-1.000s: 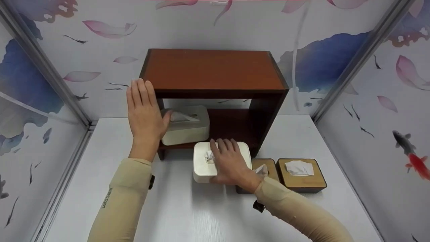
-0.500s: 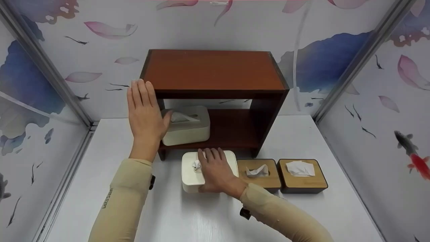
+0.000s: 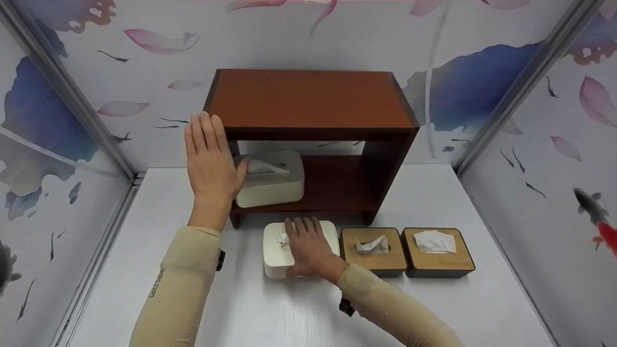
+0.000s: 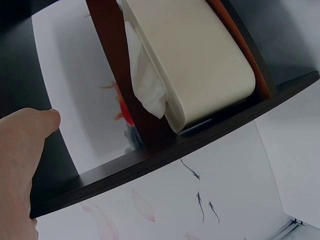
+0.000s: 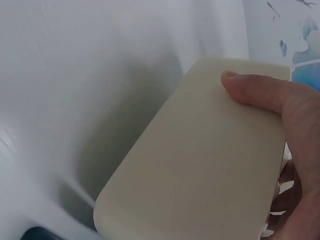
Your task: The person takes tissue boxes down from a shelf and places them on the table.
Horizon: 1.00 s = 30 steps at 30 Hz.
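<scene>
My right hand (image 3: 308, 248) grips a white tissue box (image 3: 277, 258) low over the table in front of the shelf, thumb on its near side and fingers over the top. In the right wrist view the thumb presses the box's smooth wall, and a shadow falls beside it. My left hand (image 3: 212, 168) rests against the left side of a reddish-brown wooden shelf (image 3: 313, 99), its fingers straight and together, the thumb reaching past the front edge. Inside the shelf, at the left, sits a cream tissue box (image 3: 274, 188) with a tissue poking out.
Two tissue boxes with bamboo lids stand side by side to the right: the nearer-in bamboo-lidded box (image 3: 371, 264) is close to the white one, the outer bamboo-lidded box (image 3: 436, 264) beyond it. Printed panels in metal frames enclose the white table (image 3: 183, 299) at back and sides.
My right hand has brought the white tissue box left and toward me, away from the shelf front, uncovering the inner bamboo-lidded box. The left hand has kept its place on the shelf.
</scene>
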Available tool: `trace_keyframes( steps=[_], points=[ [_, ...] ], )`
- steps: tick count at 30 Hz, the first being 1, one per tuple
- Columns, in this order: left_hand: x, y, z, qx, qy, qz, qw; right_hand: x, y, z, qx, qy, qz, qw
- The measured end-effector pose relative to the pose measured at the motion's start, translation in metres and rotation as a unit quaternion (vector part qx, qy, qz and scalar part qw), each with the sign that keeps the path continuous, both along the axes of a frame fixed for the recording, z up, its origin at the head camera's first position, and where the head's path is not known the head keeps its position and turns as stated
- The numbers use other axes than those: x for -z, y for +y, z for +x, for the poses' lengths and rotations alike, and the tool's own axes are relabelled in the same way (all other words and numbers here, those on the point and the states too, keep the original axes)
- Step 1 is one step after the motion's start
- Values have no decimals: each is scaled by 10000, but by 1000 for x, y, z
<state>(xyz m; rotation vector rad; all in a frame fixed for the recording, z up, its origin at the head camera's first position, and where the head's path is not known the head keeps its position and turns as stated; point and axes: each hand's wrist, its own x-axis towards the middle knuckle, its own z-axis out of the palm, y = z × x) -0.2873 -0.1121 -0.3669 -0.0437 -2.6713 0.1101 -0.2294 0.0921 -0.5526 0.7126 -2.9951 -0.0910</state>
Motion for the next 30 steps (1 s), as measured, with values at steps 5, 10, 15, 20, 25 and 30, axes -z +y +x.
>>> trace_keyframes(
  steps=[5, 10, 15, 20, 25, 30],
  points=[
    [0, 0, 0, -19, 21, -35, 10000, 5, 0, -3, 4, -116, -52, 9999],
    [0, 0, -1, -40, 53, -10, 10000, 10, 0, -5, 56, -211, -118, 9997],
    [1, 0, 0, -41, 59, 45, 10000, 15, 1, -7, 46, -217, -95, 9997],
    [3, 0, -1, -28, 13, 57, 10000, 22, 2, -8, 49, -108, -40, 9999],
    [2, 0, 0, -50, 28, 28, 10000, 25, 2, -8, 73, -64, -98, 9999],
    [2, -1, -1, -68, 89, -16, 9999, 25, 0, -10, 130, -114, -10, 9999]
  ],
)
